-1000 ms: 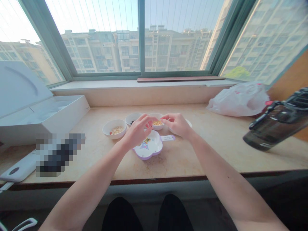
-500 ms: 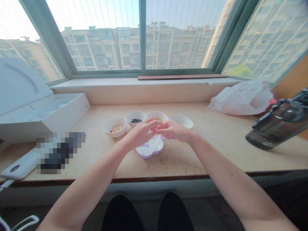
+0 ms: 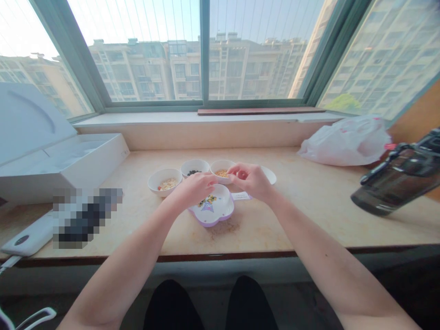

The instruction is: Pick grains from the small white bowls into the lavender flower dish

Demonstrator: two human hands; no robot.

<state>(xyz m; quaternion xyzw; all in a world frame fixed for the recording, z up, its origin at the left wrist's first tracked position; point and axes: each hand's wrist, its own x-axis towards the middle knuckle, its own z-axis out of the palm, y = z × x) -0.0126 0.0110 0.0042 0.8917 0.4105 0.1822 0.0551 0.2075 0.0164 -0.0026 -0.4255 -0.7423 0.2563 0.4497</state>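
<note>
A white plate with a purple rim and a cartoon figure [image 3: 215,214] lies before me, with a small heap of mixed yellow, green and dark grains [image 3: 210,200] on it. Over its far left edge, my left hand [image 3: 196,187] is closed with fingers curled; whatever they may hold is hidden. My right hand [image 3: 252,181] reaches the right rim of a white bowl [image 3: 216,164] of yellow kernels [image 3: 222,173], thumb and fingers drawn together in a pinch. What sits between those fingertips is too small to name. A white label-like strip [image 3: 241,196] shows beside the plate.
Near my left hand stand a bowl of black beans [image 3: 194,172] and a bowl of pale pieces [image 3: 167,184]. Another white bowl [image 3: 270,175] is partly behind my right hand. An open white box [image 3: 96,158], a phone-like white device [image 3: 29,236], a plastic bag [image 3: 345,140] and a dark bottle [image 3: 395,178] flank them.
My hands, together above the plate before, have parted. The left moved slightly left and down; the right moved right to the kernel bowl. The grains on the plate now show.
</note>
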